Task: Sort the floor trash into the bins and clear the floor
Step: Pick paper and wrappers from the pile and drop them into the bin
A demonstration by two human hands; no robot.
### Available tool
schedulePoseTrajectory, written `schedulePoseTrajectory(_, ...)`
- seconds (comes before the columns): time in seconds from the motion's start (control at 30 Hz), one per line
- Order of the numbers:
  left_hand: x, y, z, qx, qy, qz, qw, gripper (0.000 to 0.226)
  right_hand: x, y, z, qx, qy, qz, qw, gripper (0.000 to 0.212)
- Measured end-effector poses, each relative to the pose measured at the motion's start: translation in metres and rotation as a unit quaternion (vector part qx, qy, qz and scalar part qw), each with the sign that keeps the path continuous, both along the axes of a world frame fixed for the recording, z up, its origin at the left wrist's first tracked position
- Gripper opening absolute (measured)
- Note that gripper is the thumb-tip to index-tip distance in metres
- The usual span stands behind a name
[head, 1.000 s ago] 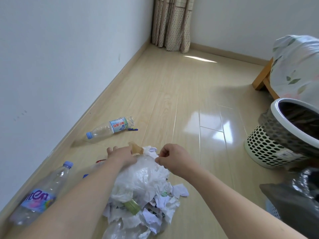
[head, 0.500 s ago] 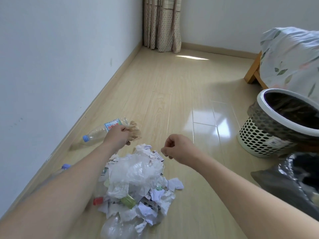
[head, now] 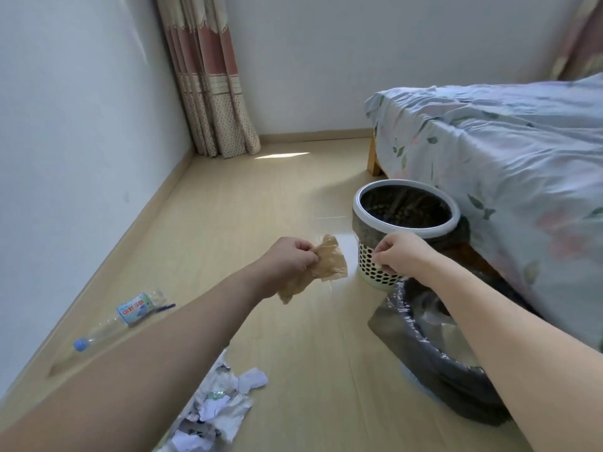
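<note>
My left hand [head: 290, 257] grips a crumpled brown paper scrap [head: 321, 267] in the air, left of the white perforated bin [head: 404, 230]. This bin has a dark liner and stands by the bed. My right hand [head: 398, 254] hovers in front of the bin's wall with fingers curled; I see nothing in it. A second bin with a dark liner [head: 434, 360] sits nearer, under my right forearm. A heap of torn white paper and plastic [head: 215, 409] lies on the floor below my left arm. A clear plastic bottle [head: 114, 321] lies near the left wall.
A bed with a floral cover [head: 502, 164] fills the right side, with its wooden leg [head: 373, 161] behind the bins. A curtain [head: 212, 86] hangs in the far corner. Wooden flooring [head: 248, 197] stretches from the bins to the left wall.
My left hand lifted the brown paper off the heap and carried it right toward the white bin. My right hand moved right to the bin's front. The view swung right and up.
</note>
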State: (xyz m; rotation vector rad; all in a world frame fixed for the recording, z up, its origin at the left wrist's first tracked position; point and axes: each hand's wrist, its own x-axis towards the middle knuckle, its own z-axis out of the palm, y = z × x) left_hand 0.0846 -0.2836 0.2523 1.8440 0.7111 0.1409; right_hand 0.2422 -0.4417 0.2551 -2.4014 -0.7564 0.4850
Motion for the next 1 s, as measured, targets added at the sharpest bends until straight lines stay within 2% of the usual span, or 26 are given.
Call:
schedulePoseTrajectory(0.13,0.069,-0.065,-0.012,0.030,0.048,-0.046,0.997,0.019,0.040,-0.057,-0.018,-0.081,0.018,-0.069,0.994,0.011)
schedulePoseTrajectory(0.3,0.134,-0.132,-0.059,0.052,0.094,-0.102,0.989,0.017,0.065,-0.098,-0.044,-0.137,0.008,-0.135,0.981,0.023)
schedulePoseTrajectory(0.4,0.154,-0.154,-0.078,-0.001,0.085,-0.117,0.989,0.015,0.078,-0.109,-0.055,-0.160,0.000,-0.180,0.971,0.031)
schedulePoseTrajectory(0.5,0.161,-0.150,-0.082,-0.048,0.053,-0.084,0.994,0.031,0.086,-0.111,-0.057,-0.165,-0.021,-0.201,0.965,0.027)
schedulePoseTrajectory(0.63,0.143,-0.115,-0.079,0.000,0.051,-0.073,0.996,0.023,0.083,-0.090,-0.059,-0.133,-0.032,-0.135,0.981,0.026)
schedulePoseTrajectory(0.77,0.090,-0.056,-0.082,0.041,0.080,-0.038,0.995,0.020,0.052,-0.034,-0.074,-0.096,-0.024,0.003,0.995,0.016)
schedulePoseTrajectory(0.9,0.009,0.007,-0.105,0.088,0.162,-0.005,0.983,0.019,-0.006,0.036,-0.095,-0.120,-0.064,0.131,0.982,0.028)
schedulePoseTrajectory(1.0,-0.050,0.040,-0.133,0.120,0.243,-0.005,0.962,0.020,-0.054,0.077,-0.123,-0.147,-0.052,0.215,0.964,0.031)
